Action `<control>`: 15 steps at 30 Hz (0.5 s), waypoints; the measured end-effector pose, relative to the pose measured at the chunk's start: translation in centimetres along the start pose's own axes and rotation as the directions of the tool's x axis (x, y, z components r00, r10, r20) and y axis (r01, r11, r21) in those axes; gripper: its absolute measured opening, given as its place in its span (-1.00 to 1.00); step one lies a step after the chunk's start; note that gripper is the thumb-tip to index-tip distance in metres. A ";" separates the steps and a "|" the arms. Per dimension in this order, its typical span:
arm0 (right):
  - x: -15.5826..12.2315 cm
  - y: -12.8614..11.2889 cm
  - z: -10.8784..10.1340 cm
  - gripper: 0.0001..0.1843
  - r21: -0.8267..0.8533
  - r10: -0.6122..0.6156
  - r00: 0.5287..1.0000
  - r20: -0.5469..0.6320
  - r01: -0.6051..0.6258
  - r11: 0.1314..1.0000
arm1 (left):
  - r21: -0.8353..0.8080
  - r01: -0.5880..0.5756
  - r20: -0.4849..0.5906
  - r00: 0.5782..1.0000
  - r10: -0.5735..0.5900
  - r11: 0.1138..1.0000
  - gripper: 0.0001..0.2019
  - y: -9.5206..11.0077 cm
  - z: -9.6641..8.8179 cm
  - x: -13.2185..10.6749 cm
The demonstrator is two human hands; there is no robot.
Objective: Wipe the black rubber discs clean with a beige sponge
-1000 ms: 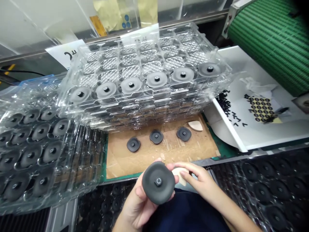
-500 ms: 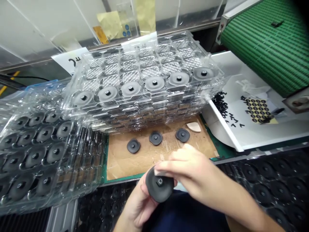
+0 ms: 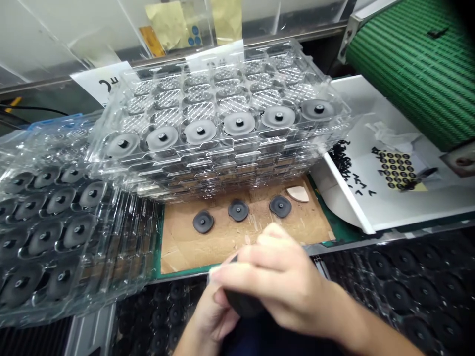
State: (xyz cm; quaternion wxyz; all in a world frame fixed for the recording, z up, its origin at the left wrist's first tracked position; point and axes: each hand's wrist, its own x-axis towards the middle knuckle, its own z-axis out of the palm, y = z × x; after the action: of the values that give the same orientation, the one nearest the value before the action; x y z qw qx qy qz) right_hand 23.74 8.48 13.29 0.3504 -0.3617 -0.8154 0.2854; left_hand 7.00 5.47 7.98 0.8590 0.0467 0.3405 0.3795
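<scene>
My left hand (image 3: 210, 316) holds a round black rubber disc (image 3: 241, 304) from below, near the bottom middle. My right hand (image 3: 276, 284) lies over the disc and covers most of it, its fingers pressing a small pale piece onto the disc's top edge. Three more black discs (image 3: 238, 210) lie in a row on a brown cardboard pad (image 3: 185, 247) just beyond my hands. A pale wedge-shaped piece (image 3: 298, 194) rests at the pad's far right.
A stack of clear plastic trays (image 3: 222, 143) stands behind the pad, its top tray holding a front row of grey discs. More clear trays with black discs (image 3: 55, 232) lie at left. A white tray (image 3: 371, 198) with small black parts sits at right, under a green ribbed belt (image 3: 408, 59).
My right hand moved from beside the disc to over it and now hides nearly all of it. The disc sank slightly lower toward my lap.
</scene>
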 end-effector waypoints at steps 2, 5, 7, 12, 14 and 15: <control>-0.9 1.6 0.2 -0.75 0.113 0.174 0.983 -0.065 -0.166 0.980 | -0.036 -0.022 0.064 0.998 0.025 0.999 -0.56 0.1 0.0 0.1; -3.5 5.6 1.6 -0.76 0.300 0.574 0.813 -0.099 -0.526 0.796 | -0.070 -0.032 0.138 0.990 0.042 0.997 -0.40 0.4 0.1 0.3; -5.7 8.3 3.7 -0.70 0.277 0.659 0.749 -0.065 -0.621 0.733 | -0.088 -0.030 0.144 0.989 0.043 0.996 -0.43 0.6 0.2 0.4; -8.7 10.3 7.9 -0.62 0.202 0.673 0.731 -0.115 -0.646 0.736 | -0.120 0.032 0.104 0.994 -0.020 0.992 -0.47 0.4 0.2 0.8; -8.5 8.9 7.1 -0.58 0.203 0.665 0.717 -0.209 -0.634 0.747 | -0.102 0.072 0.069 0.995 -0.065 0.992 -0.48 0.2 0.2 0.9; -8.2 7.9 6.3 -0.55 0.215 0.646 0.727 -0.235 -0.609 0.763 | -0.083 0.088 0.054 0.995 -0.084 0.993 -0.49 0.0 0.2 1.0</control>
State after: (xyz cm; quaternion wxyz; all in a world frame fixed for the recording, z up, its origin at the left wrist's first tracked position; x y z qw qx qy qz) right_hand 25.94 5.19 0.87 0.3723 -0.6321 -0.5636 0.3796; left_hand 7.62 6.18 7.58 0.8841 0.0048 0.3039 0.3551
